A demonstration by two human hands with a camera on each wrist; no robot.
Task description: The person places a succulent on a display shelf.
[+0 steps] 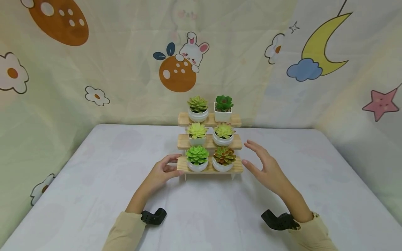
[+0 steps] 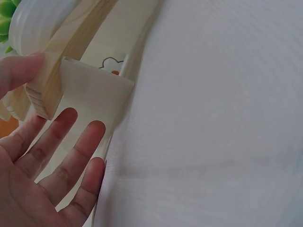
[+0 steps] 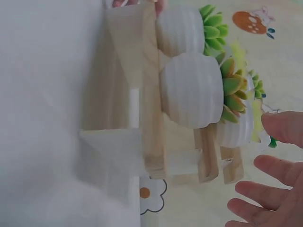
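A three-tier wooden plant stand (image 1: 209,168) with white side supports stands on the table, two small potted succulents on each tier. My left hand (image 1: 164,169) grips the left end of its lowest board, thumb on top and index finger at the underside, while the other fingers spread beside the white support (image 2: 94,82). Off the stand's right side is my right hand (image 1: 268,170), fingers loosely extended and apart from the boards. On the front tier sit a bright green succulent (image 1: 197,155) and a reddish-brown one (image 1: 224,156), both in round white pots.
Behind the top tier, with its dark green succulent (image 1: 224,102) in a square pot, hangs a cloth backdrop (image 1: 132,62) printed with cartoons. A white cloth (image 1: 207,216) covers the table. Both wrists wear black bands (image 1: 154,217).
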